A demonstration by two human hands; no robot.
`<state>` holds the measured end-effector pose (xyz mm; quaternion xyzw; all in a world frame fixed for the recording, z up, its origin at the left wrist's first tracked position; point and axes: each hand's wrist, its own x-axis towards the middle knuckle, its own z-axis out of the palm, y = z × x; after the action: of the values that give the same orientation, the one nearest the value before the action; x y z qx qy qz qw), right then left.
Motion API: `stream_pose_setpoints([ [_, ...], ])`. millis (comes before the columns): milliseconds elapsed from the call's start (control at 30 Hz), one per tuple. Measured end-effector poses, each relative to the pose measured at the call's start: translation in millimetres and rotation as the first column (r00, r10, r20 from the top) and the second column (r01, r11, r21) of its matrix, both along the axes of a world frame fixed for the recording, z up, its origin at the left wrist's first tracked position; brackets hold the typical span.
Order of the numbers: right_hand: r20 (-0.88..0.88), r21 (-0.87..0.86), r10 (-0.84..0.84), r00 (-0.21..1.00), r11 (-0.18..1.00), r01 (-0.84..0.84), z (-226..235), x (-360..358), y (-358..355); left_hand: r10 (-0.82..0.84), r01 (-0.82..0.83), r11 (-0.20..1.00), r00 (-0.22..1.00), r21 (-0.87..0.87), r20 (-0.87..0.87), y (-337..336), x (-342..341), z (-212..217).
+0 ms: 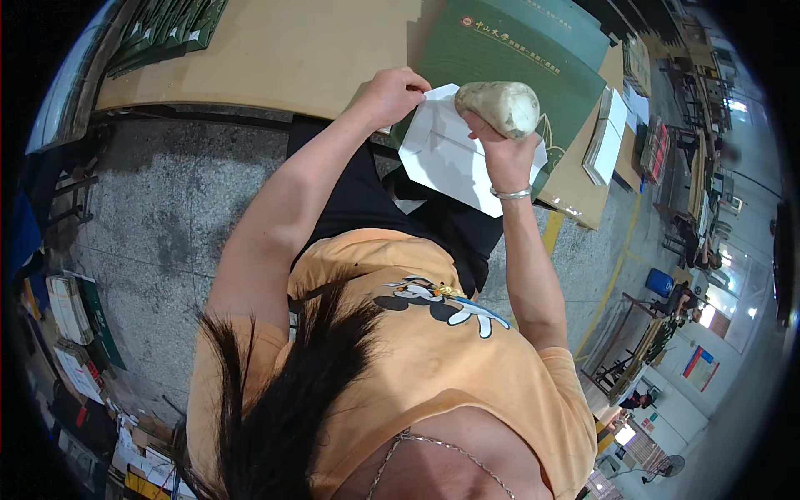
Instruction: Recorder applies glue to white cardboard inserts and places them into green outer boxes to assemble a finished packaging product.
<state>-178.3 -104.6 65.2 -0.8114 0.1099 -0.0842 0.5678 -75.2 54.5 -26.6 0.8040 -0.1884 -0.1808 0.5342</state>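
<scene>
At the table's near edge, a white paper sheet (446,158) with cut corners and fold lines lies partly over a large green paper bag (521,71) and overhangs my lap. My left hand (390,98) is closed, its thumb and fingertips pinching the upper left corner of this sheet. In my right hand (504,154) is a stained, whitish bottle (498,107), its rounded bottom tilted up toward me. The bottle stands over the sheet, and its lower end is hidden, so I cannot tell whether it touches the paper. A cord handle (546,137) shows at the green bag's edge.
Folded green bags (162,33) lie on the far left of the brown table (317,46). Stacked white sheets (607,137) sit to the right. Bundles of card (75,312) stand at the left. Beyond the right side are more work tables and a blue barrel (659,282).
</scene>
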Motion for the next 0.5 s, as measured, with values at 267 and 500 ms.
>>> stream_pose_setpoints([
  [267,0.083,-0.072,-0.012,0.996,0.997,0.018,-12.7,-0.6,-7.8,-0.015,0.015,1.000,1.000,0.016,0.006,-1.3,0.7,-0.1],
  [500,0.059,0.073,-0.070,0.996,0.995,0.065,12.1,-3.3,2.0,0.007,-0.007,1.000,0.999,0.010,0.033,-1.4,1.7,-4.9],
])
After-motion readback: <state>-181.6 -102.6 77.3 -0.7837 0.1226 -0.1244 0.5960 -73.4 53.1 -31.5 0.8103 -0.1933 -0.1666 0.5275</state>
